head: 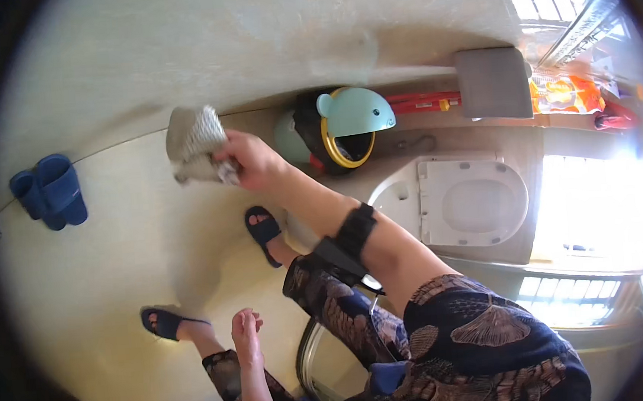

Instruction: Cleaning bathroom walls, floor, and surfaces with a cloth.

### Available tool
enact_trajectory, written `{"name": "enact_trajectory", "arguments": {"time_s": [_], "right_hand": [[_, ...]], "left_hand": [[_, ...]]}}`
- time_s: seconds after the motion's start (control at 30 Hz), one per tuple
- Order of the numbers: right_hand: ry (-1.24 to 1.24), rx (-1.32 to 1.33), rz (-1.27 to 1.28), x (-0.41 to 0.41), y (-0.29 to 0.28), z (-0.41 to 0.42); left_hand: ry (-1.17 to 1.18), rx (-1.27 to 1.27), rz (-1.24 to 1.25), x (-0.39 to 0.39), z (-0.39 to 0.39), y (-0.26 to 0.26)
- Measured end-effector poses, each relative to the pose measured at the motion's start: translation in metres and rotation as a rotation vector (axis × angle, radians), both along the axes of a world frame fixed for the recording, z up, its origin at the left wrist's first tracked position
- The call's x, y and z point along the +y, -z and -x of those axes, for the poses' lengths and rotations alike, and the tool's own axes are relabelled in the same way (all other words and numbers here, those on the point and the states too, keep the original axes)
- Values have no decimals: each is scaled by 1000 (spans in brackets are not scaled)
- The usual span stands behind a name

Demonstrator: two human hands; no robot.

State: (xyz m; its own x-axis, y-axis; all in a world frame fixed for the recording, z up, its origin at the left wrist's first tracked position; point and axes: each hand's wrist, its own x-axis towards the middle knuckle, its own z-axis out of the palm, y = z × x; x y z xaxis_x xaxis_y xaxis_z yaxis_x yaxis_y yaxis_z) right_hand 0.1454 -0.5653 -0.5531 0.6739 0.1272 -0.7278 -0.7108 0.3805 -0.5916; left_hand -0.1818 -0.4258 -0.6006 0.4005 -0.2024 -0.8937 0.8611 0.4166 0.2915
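Observation:
My right hand (251, 159) is stretched out near the base of the wall, closed around a bunched grey-white cloth (197, 142). The cloth hangs out past my fingers, has a fluffy-looking edge and is blurred. Lower in the view, my left hand (247, 331) is held over my leg with its fingers curled in, and no object shows in it. A black strap and a dark device are on my right forearm. My feet wear dark slippers (265, 229), one on either side of the shadow on the pale floor.
A whale-shaped light-blue bin (357, 111) with a yellow rim stands by the wall, beside a toilet (473, 204) with its lid up. Blue slippers (58, 188) lean at the wall's foot. A grey box (492, 83) and an orange packet (568, 94) are at right.

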Motion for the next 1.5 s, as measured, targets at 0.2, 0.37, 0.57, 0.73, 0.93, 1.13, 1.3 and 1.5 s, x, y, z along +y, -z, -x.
{"name": "enact_trajectory", "arguments": {"time_s": [0.2, 0.37, 0.57, 0.73, 0.93, 1.13, 1.3, 1.5], "right_hand": [[-158, 103, -183, -17, -81, 96], [-112, 62, -426, -7, -126, 161], [5, 57, -485, 2, -140, 206], [130, 104, -472, -20, -123, 234], [2, -92, -52, -42, -114, 250], [-10, -182, 352, -66, -126, 275], [217, -200, 175, -90, -155, 298], [754, -161, -200, -109, -135, 316]], "left_hand": [[-83, -109, 65, 48, -63, -58], [-286, -167, 295, 62, -110, -108], [-374, -252, 798, 55, -107, -127], [-311, -230, 604, 35, -110, -144], [-118, -248, 595, 5, -121, -136], [248, -318, 141, -24, -111, -165], [407, -177, 185, -65, -130, -204], [598, -316, 182, -106, -143, -220]]}}
